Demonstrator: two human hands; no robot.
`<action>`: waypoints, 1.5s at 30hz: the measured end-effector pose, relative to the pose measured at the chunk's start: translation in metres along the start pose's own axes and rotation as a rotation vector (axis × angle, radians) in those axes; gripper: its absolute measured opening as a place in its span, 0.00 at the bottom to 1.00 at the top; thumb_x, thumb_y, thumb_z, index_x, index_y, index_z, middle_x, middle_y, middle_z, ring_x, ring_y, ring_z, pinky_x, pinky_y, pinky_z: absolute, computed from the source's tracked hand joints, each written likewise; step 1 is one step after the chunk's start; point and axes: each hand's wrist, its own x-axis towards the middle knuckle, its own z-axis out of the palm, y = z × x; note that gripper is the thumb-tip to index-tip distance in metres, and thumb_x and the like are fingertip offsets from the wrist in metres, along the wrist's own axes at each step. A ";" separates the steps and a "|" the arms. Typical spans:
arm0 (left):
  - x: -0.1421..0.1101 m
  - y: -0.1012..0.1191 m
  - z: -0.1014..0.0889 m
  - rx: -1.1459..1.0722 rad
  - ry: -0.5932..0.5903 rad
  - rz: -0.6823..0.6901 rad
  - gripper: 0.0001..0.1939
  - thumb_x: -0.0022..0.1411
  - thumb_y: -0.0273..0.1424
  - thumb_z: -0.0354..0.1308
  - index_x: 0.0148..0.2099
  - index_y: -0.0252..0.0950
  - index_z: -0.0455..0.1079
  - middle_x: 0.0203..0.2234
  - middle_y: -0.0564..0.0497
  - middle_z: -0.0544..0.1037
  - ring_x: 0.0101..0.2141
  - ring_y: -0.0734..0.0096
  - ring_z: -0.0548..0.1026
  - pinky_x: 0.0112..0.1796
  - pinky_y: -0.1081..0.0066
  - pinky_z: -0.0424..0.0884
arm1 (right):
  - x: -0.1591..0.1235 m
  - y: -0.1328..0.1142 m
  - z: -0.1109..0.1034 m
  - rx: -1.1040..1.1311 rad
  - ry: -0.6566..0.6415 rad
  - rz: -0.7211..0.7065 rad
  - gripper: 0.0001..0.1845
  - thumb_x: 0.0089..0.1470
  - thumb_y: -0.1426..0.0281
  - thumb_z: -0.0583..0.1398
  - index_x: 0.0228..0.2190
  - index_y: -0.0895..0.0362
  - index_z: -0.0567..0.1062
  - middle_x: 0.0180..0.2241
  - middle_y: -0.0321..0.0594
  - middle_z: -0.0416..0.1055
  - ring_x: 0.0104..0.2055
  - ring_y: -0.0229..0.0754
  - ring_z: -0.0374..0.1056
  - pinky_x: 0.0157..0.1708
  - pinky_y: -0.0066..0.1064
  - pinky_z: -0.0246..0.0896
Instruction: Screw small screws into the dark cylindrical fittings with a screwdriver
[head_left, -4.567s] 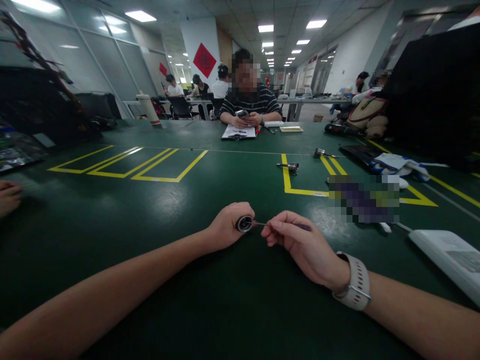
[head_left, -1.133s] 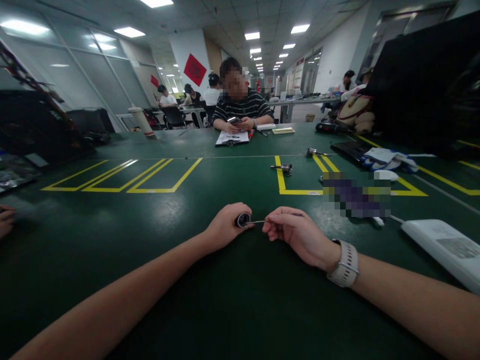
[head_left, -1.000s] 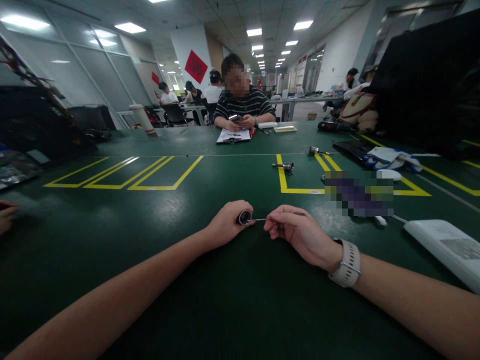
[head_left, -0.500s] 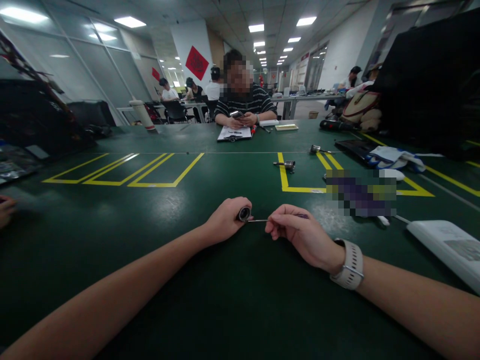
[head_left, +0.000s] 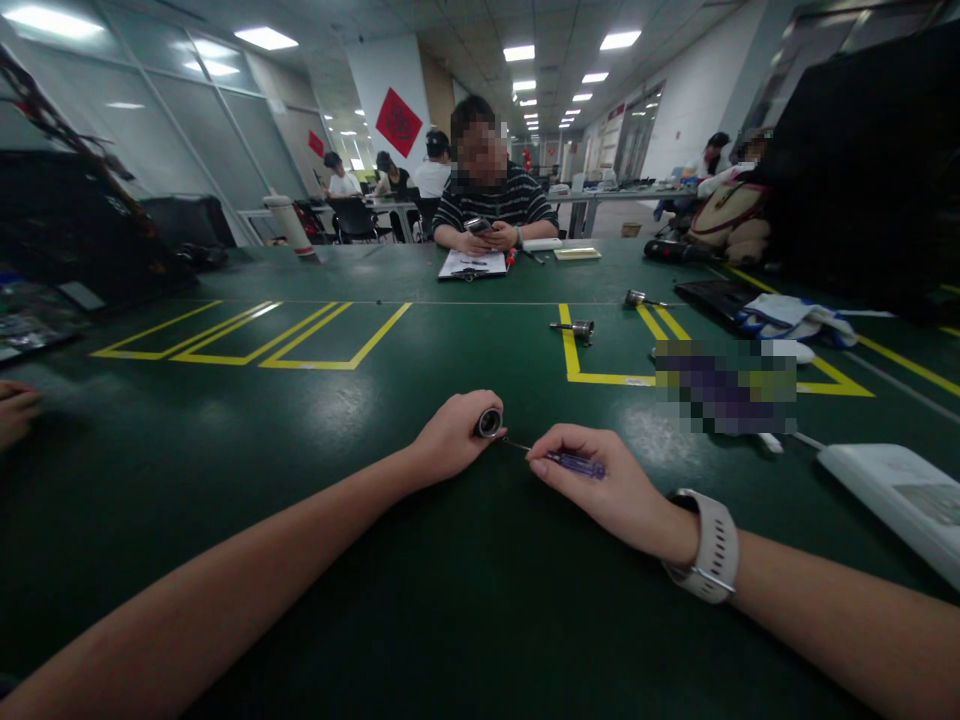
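Observation:
My left hand (head_left: 452,440) is closed around a short hollow metal cylinder (head_left: 489,424), cup-shaped like a hole saw, with its round dark opening facing me. Between the fingers of my right hand (head_left: 600,480) is a screwdriver (head_left: 576,464) with a see-through purple handle. Its thin shaft points left, and the tip is at the lower right of the cylinder by my left fingers; whether it touches cannot be made out. Two similar metal cups with thin shanks lie farther back: one cup (head_left: 582,329) on a yellow tape line, the other cup (head_left: 636,298) behind it to the right.
Yellow tape outlines mark the green table (head_left: 315,600). At right lie a blurred purple item (head_left: 720,390), white-and-blue gloves (head_left: 795,318) and a white device (head_left: 892,500). Across sits a person (head_left: 491,205) with a phone and clipboard (head_left: 472,264). Another person's hand (head_left: 16,408) shows at left.
My right hand has turned and shifted slightly right and down, so the purple handle now shows and the shaft slopes. My left hand stays on the metal cylinder.

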 end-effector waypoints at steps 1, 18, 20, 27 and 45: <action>0.000 0.000 0.000 -0.006 0.000 -0.004 0.06 0.55 0.30 0.57 0.33 0.36 0.62 0.27 0.55 0.69 0.29 0.72 0.67 0.31 0.71 0.61 | -0.001 -0.001 0.000 -0.001 0.007 -0.004 0.06 0.52 0.69 0.57 0.31 0.56 0.74 0.32 0.38 0.71 0.35 0.40 0.67 0.35 0.34 0.61; -0.003 0.004 -0.001 0.072 0.025 0.086 0.05 0.57 0.30 0.55 0.32 0.35 0.62 0.27 0.54 0.69 0.29 0.71 0.67 0.32 0.70 0.61 | 0.001 -0.001 0.006 0.032 -0.044 -0.004 0.08 0.55 0.70 0.56 0.36 0.54 0.74 0.39 0.38 0.70 0.42 0.41 0.66 0.42 0.36 0.61; -0.003 0.004 -0.001 0.064 0.040 0.089 0.06 0.57 0.32 0.55 0.32 0.35 0.62 0.26 0.54 0.68 0.29 0.72 0.66 0.32 0.70 0.61 | 0.002 0.002 0.005 0.094 -0.054 0.033 0.09 0.55 0.68 0.56 0.37 0.54 0.74 0.39 0.38 0.70 0.40 0.40 0.66 0.40 0.35 0.61; -0.004 0.001 0.002 -0.058 0.102 0.046 0.05 0.56 0.30 0.54 0.31 0.35 0.60 0.25 0.55 0.66 0.26 0.74 0.65 0.28 0.73 0.60 | 0.001 0.002 0.005 0.197 -0.021 0.019 0.10 0.57 0.66 0.54 0.38 0.53 0.74 0.38 0.38 0.71 0.41 0.40 0.66 0.39 0.35 0.62; -0.008 0.006 -0.004 0.086 -0.032 0.204 0.06 0.54 0.20 0.48 0.29 0.34 0.62 0.24 0.53 0.67 0.27 0.73 0.65 0.31 0.72 0.59 | 0.006 0.003 0.002 0.581 0.009 0.253 0.08 0.52 0.69 0.57 0.31 0.58 0.75 0.32 0.40 0.72 0.35 0.39 0.66 0.35 0.33 0.60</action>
